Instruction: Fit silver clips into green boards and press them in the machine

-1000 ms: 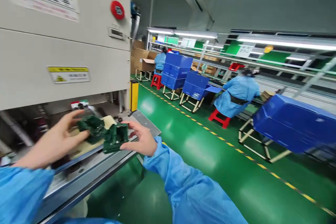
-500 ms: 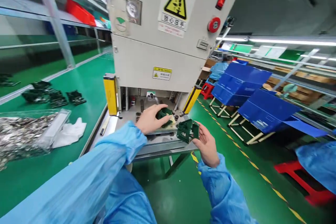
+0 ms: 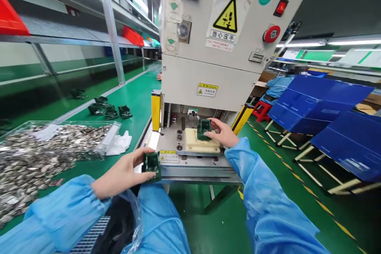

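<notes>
My left hand [image 3: 125,173] grips a dark green square component [image 3: 151,165] at the front edge of the press bed. My right hand [image 3: 222,133] has its fingertips against a second green component [image 3: 204,129], which sits on a cream fixture block [image 3: 202,141] under the press. That component's lower side rests on the block. The press is a beige machine [image 3: 208,43] with a warning label, a red stop button and a digital display.
Yellow light-curtain posts [image 3: 156,110] flank the press opening. On the green bench [image 3: 137,95] at left lie several green components [image 3: 107,110] and a clear tray of metal pieces [image 3: 50,147]. Blue bins [image 3: 315,103] stand on the right, near a seated co-worker [image 3: 278,87].
My view has swung left toward the press front. My left hand has moved off the fixture to the bed's front edge with a component, and my right hand has brought a component onto the fixture.
</notes>
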A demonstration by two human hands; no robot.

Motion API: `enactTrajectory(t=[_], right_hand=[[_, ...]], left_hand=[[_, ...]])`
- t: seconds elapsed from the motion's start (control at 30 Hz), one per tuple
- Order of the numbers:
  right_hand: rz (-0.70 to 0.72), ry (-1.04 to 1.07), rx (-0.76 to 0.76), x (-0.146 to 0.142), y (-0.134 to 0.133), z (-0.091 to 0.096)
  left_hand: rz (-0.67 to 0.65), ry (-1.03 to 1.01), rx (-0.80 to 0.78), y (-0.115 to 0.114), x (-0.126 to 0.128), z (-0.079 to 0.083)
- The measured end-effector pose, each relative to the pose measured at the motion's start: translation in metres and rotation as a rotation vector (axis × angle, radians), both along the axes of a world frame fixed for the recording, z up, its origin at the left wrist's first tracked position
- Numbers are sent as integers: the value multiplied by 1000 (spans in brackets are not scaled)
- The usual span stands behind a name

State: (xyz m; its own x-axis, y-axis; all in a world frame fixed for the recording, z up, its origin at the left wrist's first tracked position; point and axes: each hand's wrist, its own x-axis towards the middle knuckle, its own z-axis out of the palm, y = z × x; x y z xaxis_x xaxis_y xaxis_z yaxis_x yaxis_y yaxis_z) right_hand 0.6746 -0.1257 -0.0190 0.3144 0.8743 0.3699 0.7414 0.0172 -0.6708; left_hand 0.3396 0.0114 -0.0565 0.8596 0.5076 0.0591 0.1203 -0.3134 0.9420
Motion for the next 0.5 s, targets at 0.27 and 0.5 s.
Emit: enactTrajectory(t=[0.27,0.5], right_hand=[[55,103,-136,20,7,-10],[-482,-38,113,8,-53,-51]], left_hand=[[-67,94,-241,9,-36,-28],[37,63,-290,17,-23,-66]])
